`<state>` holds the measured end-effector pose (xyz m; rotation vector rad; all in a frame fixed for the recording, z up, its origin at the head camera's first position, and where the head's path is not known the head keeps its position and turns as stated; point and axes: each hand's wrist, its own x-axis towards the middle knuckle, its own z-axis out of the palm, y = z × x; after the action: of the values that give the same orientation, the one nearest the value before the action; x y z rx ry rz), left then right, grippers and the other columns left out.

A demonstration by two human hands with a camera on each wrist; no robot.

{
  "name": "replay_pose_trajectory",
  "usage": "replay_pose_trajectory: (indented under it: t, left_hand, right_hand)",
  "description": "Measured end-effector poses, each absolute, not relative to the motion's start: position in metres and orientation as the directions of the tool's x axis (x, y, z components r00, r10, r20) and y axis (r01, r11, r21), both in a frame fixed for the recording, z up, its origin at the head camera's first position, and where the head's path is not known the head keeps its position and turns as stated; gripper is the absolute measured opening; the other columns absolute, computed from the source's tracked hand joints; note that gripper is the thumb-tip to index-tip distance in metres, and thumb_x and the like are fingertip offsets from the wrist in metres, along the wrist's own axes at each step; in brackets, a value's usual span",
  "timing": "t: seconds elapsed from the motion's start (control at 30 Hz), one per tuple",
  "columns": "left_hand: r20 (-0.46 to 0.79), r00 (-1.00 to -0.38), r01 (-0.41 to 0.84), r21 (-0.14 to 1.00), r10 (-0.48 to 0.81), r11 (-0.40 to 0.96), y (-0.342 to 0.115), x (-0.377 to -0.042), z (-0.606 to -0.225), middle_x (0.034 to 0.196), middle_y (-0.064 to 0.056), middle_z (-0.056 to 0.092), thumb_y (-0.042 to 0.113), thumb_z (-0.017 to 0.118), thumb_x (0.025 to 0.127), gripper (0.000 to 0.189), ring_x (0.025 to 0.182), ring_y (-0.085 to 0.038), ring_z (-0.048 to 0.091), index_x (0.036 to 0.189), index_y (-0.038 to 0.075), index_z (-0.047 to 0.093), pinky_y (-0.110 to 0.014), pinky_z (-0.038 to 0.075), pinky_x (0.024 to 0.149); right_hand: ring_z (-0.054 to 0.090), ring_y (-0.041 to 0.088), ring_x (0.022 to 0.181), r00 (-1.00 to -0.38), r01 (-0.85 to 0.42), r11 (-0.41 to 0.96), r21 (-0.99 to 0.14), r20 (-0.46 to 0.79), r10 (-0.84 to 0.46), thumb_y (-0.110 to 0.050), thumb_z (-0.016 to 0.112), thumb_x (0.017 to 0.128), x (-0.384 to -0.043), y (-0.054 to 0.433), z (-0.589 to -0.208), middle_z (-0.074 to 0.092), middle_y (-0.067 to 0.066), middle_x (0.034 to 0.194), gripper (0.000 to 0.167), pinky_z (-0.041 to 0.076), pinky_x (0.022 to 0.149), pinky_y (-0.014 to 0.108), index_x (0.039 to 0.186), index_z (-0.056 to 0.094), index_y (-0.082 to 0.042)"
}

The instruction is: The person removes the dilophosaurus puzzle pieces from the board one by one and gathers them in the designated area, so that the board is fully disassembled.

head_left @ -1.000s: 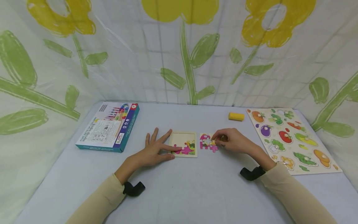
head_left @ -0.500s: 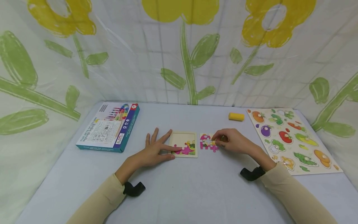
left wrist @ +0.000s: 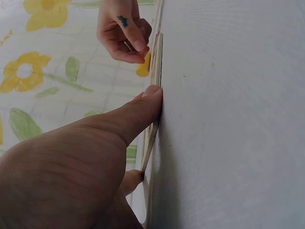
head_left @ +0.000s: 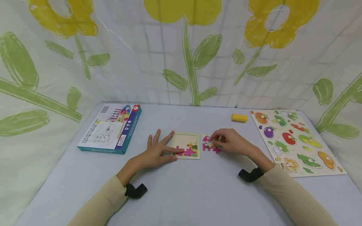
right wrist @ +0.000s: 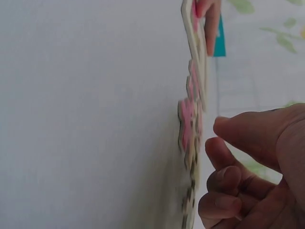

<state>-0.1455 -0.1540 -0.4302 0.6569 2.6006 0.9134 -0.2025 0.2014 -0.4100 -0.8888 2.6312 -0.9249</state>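
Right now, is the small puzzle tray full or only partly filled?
Partly filled: the tray has pink pieces in its near part, while its far part is bare.

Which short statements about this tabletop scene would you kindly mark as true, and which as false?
1. The left hand touches the puzzle tray. True.
2. The puzzle tray is completely filled. False: its far part is bare.
3. The loose pieces lie to the right of the puzzle tray. True.
4. The right hand holds the yellow cylinder. False: the right hand's fingertips are over the loose pieces, and the yellow cylinder lies apart from them.
5. The box lies left of the puzzle tray. True.
6. The vegetable board stands upright. False: it lies flat.
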Motion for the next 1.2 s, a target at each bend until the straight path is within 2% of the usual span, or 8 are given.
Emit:
replay_pose_trajectory:
  t: [0.33,0.57,0.8,1.2]
  left_hand:
    - [-0.134,-0.848,0.322,0.638,0.512,0.7,-0.154,-0.146,-0.431,0.181,-0.007,0.01,0.042,0.072,0.1,0.039,0.161,-0.054,-0.022,0.139,0.035,0.071,-0.077,-0.022,0.12]
    - [-0.129,-0.85,0.327,0.631,0.511,0.703,-0.153,-0.146,-0.432,0.181,-0.006,0.01,0.042,0.072,0.1,0.039,0.161,-0.054,-0.022,0.139,0.036,0.071,-0.078,-0.021,0.12]
    - [-0.123,-0.85,0.332,0.631,0.512,0.702,-0.153,-0.144,-0.43,0.181,-0.007,0.011,0.041,0.073,0.1,0.039,0.161,-0.055,-0.021,0.138,0.035,0.071,-0.078,-0.02,0.121]
    - [-0.123,-0.849,0.33,0.637,0.514,0.697,-0.154,-0.145,-0.43,0.181,-0.007,0.012,0.042,0.073,0.1,0.039,0.161,-0.055,-0.021,0.138,0.035,0.072,-0.078,-0.021,0.121]
  right_hand:
    - [0.054,0.01,0.07,-0.756,-0.501,0.594,-0.63,-0.016,-0.655,-0.015,0.076,0.098,-0.201,0.164,-0.408,0.07,-0.003,0.09,0.017,0.046,0.062,0.022,0.115,0.077,-0.012]
    - [0.055,0.01,0.08,-0.743,-0.532,0.613,-0.584,-0.025,-0.669,-0.02,0.08,0.096,-0.199,0.145,-0.407,0.066,-0.002,0.089,0.022,0.048,0.071,0.023,0.116,0.078,-0.011]
    - [0.055,0.009,0.081,-0.737,-0.548,0.641,-0.537,-0.053,-0.674,-0.02,0.079,0.097,-0.2,0.139,-0.407,0.065,-0.002,0.089,0.023,0.048,0.074,0.023,0.117,0.078,-0.011]
    - [0.056,0.011,0.083,-0.739,-0.531,0.652,-0.541,-0.079,-0.669,-0.021,0.079,0.096,-0.201,0.139,-0.404,0.066,-0.002,0.091,0.021,0.049,0.075,0.026,0.115,0.078,-0.014]
